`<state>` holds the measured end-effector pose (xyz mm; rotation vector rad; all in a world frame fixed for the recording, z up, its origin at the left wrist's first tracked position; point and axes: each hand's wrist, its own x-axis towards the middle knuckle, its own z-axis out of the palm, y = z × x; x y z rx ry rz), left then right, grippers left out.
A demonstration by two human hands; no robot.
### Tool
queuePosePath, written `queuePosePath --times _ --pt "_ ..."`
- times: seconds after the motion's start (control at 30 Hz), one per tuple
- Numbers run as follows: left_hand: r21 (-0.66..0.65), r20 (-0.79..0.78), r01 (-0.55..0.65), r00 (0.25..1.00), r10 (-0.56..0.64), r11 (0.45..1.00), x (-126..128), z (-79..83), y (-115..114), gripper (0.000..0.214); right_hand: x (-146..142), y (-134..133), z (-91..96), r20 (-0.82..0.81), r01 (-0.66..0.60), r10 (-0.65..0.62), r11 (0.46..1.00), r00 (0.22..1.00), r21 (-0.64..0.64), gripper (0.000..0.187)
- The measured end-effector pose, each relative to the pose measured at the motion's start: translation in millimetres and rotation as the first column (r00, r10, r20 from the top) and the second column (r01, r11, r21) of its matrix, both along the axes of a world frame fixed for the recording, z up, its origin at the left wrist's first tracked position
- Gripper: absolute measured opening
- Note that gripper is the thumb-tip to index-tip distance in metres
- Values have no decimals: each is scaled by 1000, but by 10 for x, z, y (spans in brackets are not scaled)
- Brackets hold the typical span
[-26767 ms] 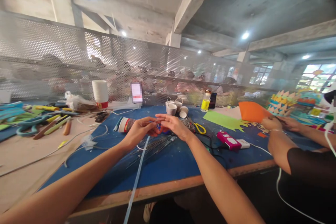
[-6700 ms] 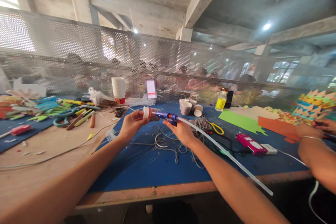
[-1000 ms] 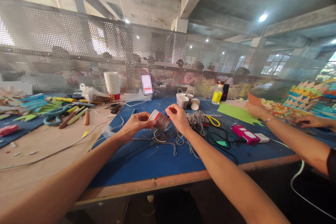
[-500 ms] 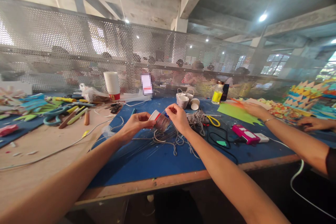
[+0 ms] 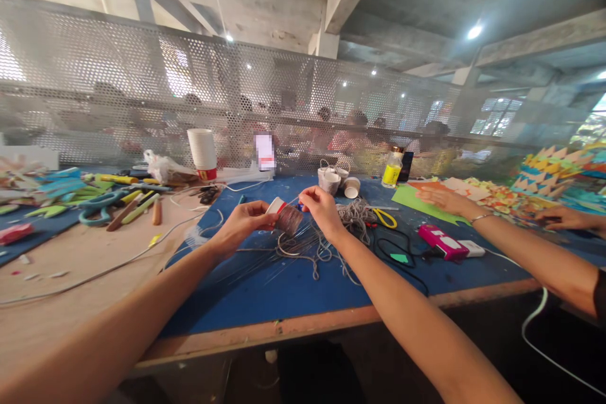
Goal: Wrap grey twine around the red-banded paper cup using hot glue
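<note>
My left hand (image 5: 243, 224) grips a small paper cup (image 5: 283, 216) by its white, red-banded rim; grey cord is wound round the cup's lower half. My right hand (image 5: 322, 211) is closed in a pinch at the cup's far side, seemingly on the cord; what it holds is too small to make out. Both hands hover above a loose tangle of grey cord (image 5: 326, 246) and thin wires on the blue table mat (image 5: 293, 290).
A yellow-handled scissors (image 5: 384, 218), a pink glue gun (image 5: 439, 242) with black cable, small cups (image 5: 337, 183), a yellow bottle (image 5: 392, 170) and a cup stack (image 5: 202, 153) lie beyond. Tools litter the left. A co-worker's hand (image 5: 438, 199) rests on green paper (image 5: 419, 202) at right.
The cup has tilted slightly in my hands over the last second. The co-worker's hand laid the orange sheet down and shifted left onto the paper.
</note>
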<state>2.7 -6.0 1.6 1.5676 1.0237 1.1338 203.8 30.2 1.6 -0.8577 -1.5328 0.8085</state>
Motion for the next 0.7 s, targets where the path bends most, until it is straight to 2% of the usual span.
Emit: queuePosePath --times 0.13,0.27,0.5,0.7 --pt "-20 29 -12 1000 12 1000 -18 -48 51 20 -18 -83 71 -89 -80 69 988 994 -130 19" --pt "-33 46 -3 999 4 999 -29 -80 80 21 -23 -124 90 -189 -192 159 966 969 -172 22" --pt "-46 56 23 998 -21 999 -51 -109 94 26 1 -124 95 -304 -311 261 942 916 -130 22" --pt "-78 57 6 998 -2 997 -46 -83 72 26 -9 -156 128 -257 -323 282 937 924 -133 23"
